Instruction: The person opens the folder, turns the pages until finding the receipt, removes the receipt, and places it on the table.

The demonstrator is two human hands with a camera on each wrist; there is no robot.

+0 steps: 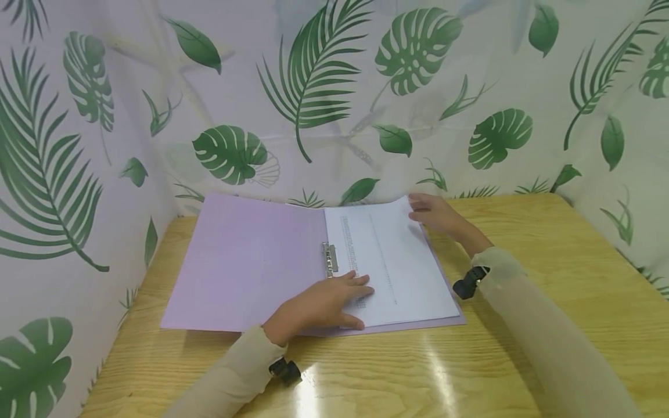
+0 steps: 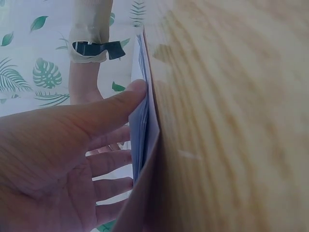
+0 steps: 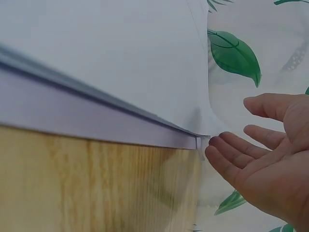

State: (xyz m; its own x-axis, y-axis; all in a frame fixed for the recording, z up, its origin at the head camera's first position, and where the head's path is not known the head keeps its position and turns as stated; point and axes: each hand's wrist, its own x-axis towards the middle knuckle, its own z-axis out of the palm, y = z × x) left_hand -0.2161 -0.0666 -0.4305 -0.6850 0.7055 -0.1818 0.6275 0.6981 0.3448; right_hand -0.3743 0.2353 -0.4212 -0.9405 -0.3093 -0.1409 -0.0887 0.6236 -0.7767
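A light purple folder (image 1: 251,261) lies spread out on the wooden table, its bare cover to the left. On its right half rests a stack of white printed paper (image 1: 407,261), next to a metal clip (image 1: 330,258) at the spine. My left hand (image 1: 329,302) rests on the lower left part of the paper with fingers spread; in the left wrist view its thumb (image 2: 120,104) lies at the stack's edge. My right hand (image 1: 436,215) is at the paper's top right corner, which bends up slightly. In the right wrist view its fingertips (image 3: 215,141) touch or nearly touch that corner.
The wooden table (image 1: 549,261) extends around the folder on the right and in front. A white cloth with green leaf prints (image 1: 334,116) hangs behind the table and along both sides. Black wrist devices (image 1: 470,283) sit on both sleeves.
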